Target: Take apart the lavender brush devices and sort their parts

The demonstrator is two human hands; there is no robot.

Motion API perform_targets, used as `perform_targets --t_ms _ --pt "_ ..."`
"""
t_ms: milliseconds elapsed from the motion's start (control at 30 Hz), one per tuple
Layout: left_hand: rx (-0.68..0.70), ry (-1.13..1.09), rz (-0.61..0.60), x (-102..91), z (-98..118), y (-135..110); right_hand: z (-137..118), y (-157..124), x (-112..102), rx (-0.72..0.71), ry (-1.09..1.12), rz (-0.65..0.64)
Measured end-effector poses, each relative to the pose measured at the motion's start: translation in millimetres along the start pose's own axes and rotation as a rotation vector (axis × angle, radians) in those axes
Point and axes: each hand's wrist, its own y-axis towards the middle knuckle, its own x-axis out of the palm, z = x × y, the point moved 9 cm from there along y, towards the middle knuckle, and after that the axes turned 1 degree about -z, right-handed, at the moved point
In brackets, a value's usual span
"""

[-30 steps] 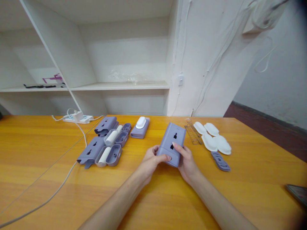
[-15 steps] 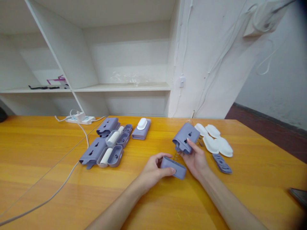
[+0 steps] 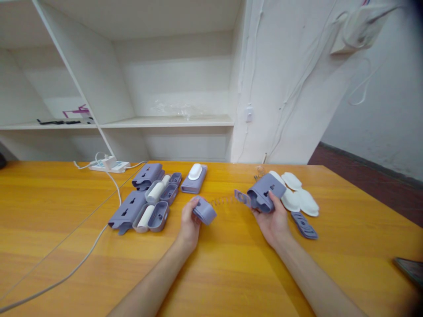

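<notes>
My left hand (image 3: 191, 224) is closed on a short purple-grey plastic case (image 3: 205, 211), held just above the table. My right hand (image 3: 272, 220) grips a larger purple-grey housing (image 3: 266, 191) with dark keyhole slots in its face and its open end towards me. Between the two parts stretches a thin coil spring (image 3: 224, 201), blurred. At the spring's right end a small flat purple plate (image 3: 243, 198) sticks out beside the housing; whether it touches the housing I cannot tell. Behind the right-hand housing lie several white oval covers (image 3: 307, 201) and a slotted purple-grey plate (image 3: 304, 225).
Left of centre lie more slotted housings (image 3: 128, 210), open cases (image 3: 159, 216) and white rollers (image 3: 155, 192). A purple box with a white cap (image 3: 194, 180) stands further back. Loose springs (image 3: 260, 172) lie behind my right hand. A power strip (image 3: 110, 165) trails cables over the table's left.
My left hand has moved left with the short case, away from the housing. The spring now spans the gap, and the small plate shows. My right hand has shifted slightly right with the housing.
</notes>
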Motion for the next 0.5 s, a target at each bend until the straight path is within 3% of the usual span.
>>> perform_targets --t_ms 67,133,267,367,500 --pt "-0.014 -0.138 0.080 -10.5 5 7 -7 2 -7 -0.096 -0.060 0.047" --pt "0.023 -0.152 0.075 -12.8 14 12 -13 1 -9 -0.197 -0.206 0.058" --pt "0.202 0.142 0.017 -6.3 31 11 -15 -7 7 -0.340 -0.640 -0.045" --pt "0.315 0.371 0.014 1.0 34 5 -10 -15 20 -0.374 -0.846 -0.129" --pt "0.426 0.511 0.007 9.5 35 -4 -5 -21 31 -0.414 -1.106 -0.199"
